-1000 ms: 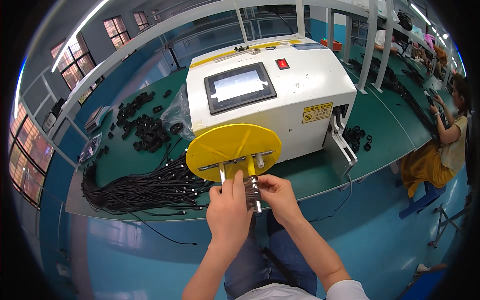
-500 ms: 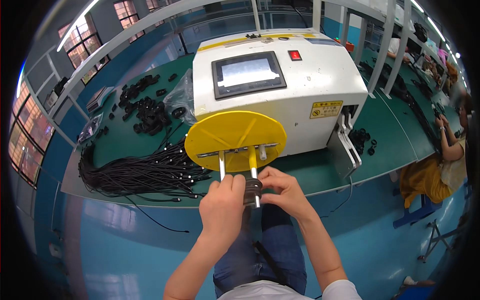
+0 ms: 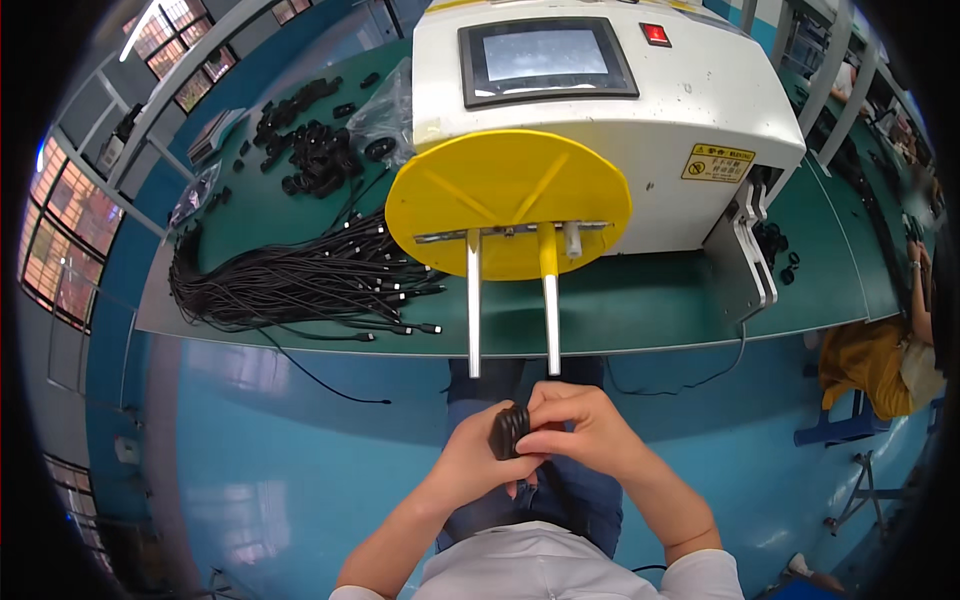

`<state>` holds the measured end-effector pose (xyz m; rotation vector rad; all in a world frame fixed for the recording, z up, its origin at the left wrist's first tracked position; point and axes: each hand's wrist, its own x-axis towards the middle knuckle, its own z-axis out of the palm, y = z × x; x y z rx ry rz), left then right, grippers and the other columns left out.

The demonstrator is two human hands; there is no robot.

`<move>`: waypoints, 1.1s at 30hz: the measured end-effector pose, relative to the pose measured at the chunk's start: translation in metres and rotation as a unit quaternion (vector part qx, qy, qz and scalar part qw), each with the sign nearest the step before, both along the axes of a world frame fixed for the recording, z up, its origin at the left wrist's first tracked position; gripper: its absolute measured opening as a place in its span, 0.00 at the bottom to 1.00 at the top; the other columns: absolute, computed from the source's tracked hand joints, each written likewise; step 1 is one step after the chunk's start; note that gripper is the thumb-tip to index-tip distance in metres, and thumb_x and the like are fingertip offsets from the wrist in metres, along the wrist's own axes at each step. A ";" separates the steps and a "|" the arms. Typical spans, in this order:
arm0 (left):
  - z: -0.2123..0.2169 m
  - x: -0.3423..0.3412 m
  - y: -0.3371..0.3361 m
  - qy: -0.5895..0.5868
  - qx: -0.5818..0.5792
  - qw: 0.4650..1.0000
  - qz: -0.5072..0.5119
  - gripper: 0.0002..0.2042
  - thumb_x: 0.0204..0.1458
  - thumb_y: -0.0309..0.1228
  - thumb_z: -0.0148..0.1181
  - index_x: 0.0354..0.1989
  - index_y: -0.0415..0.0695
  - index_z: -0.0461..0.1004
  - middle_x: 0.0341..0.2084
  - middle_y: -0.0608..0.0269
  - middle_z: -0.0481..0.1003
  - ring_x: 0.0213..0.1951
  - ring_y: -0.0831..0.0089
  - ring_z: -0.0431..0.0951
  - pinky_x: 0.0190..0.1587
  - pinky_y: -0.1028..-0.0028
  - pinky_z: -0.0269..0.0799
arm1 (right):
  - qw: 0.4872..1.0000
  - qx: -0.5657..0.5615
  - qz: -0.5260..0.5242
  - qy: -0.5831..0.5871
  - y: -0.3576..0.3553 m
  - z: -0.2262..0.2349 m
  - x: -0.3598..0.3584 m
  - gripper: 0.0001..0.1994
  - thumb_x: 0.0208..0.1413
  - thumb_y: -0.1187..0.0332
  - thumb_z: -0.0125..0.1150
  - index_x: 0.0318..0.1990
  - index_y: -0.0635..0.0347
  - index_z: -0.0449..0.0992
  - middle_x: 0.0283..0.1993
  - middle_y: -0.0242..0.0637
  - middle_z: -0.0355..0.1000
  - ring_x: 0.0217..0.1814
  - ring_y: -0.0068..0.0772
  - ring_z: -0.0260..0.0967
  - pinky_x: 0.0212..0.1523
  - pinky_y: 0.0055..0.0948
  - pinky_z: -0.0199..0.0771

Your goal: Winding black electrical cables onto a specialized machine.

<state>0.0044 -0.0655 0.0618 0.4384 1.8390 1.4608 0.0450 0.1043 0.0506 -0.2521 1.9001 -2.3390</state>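
Note:
A wound coil of black cable (image 3: pixel 510 432) is held in front of my lap, below the ends of two metal prongs (image 3: pixel 474 320). My left hand (image 3: pixel 470 458) wraps round the coil from the left. From the right, my right hand (image 3: pixel 580 428) pinches the coil's side with thumb and fingers. Both prongs stick out bare from a yellow disc (image 3: pixel 510 190) on the front of a white machine (image 3: pixel 640 170). A bundle of black cables (image 3: pixel 290 280) with light connector tips lies on the table to the left.
Black ring-like pieces (image 3: pixel 318 155) lie piled on the green table (image 3: pixel 640 310), next to a clear plastic bag (image 3: pixel 390 110). A metal bracket (image 3: pixel 742 255) juts from the machine's right side. One loose cable hangs over the table's edge. Another person (image 3: pixel 870 360) sits at the far right.
The coil has come off the prongs and moved down toward my lap, held in both hands. The view has tilted lower, so the machine sits higher in the picture.

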 end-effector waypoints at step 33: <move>-0.039 -0.001 -0.002 -0.157 0.143 0.976 -0.045 0.08 0.42 0.22 0.64 0.29 0.38 0.70 0.18 0.65 0.71 0.20 0.78 0.73 0.19 0.80 0.67 | 0.991 0.014 0.011 -0.131 -0.002 -0.004 0.014 0.04 0.42 0.78 0.66 0.27 0.67 0.77 0.34 0.33 0.68 0.39 0.24 0.64 0.40 0.22 0.64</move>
